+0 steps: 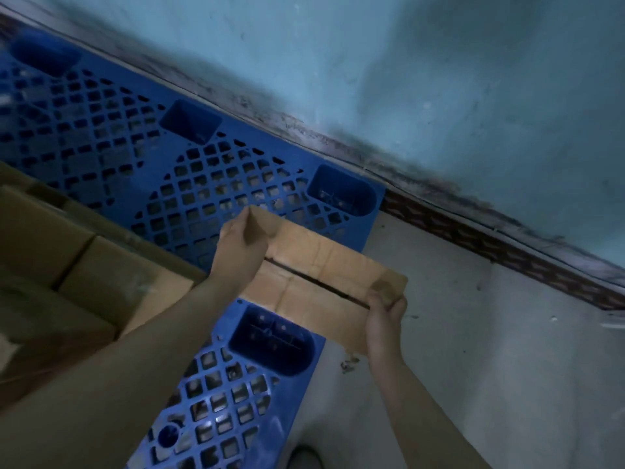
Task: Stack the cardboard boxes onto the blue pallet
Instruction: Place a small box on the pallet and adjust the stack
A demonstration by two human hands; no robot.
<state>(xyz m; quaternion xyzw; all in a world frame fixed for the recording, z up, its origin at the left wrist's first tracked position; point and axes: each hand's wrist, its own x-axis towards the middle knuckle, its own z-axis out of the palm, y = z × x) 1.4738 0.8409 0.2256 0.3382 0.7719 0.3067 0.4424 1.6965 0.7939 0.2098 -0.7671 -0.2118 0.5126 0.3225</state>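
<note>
A flat cardboard box (321, 275) with a dark seam across its top hangs over the right edge of the blue pallet (111, 130). My left hand (241, 247) grips its far left end, fingers curled over the edge. My right hand (385, 316) grips its near right end, thumb on top. Several more cardboard boxes (84, 265) sit stacked on the left part of the pallet.
A light blue wall (439, 79) with a dark stained base runs along the pallet's far side. Pale concrete floor (490, 350) lies to the right of the pallet. A shoe tip (304, 458) shows at the bottom edge.
</note>
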